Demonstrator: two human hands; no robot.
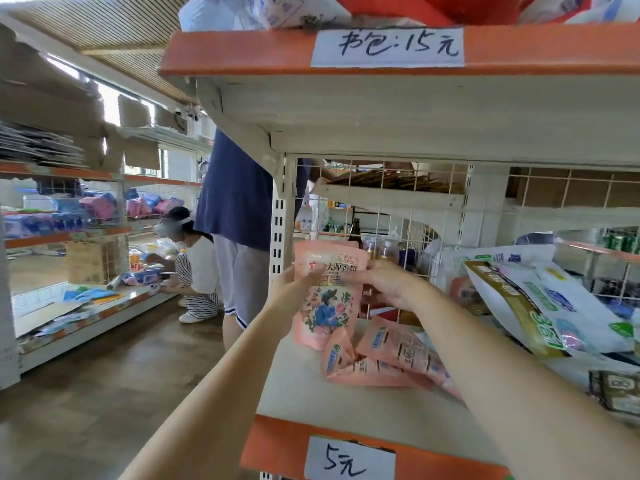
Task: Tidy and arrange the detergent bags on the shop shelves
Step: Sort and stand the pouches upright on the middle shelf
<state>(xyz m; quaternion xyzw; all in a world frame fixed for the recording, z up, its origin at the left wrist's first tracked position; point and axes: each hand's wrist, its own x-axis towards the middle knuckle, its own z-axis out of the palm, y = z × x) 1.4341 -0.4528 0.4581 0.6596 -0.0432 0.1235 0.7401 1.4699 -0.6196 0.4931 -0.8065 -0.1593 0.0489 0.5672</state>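
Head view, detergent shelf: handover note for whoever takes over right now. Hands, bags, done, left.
Left hand: holds the left edge of the upright pink bag.
Right hand: grips the same bag's upper right side.
That bag stands at the left end of the shelf marked 5元.
Two more pink bags lie flat, overlapping, just right of it.
Large white bags lean in a slumped pile further right.
Done: one pink bag upright.
Left: stand the flat pink ones beside it, probably straighten the white pile.
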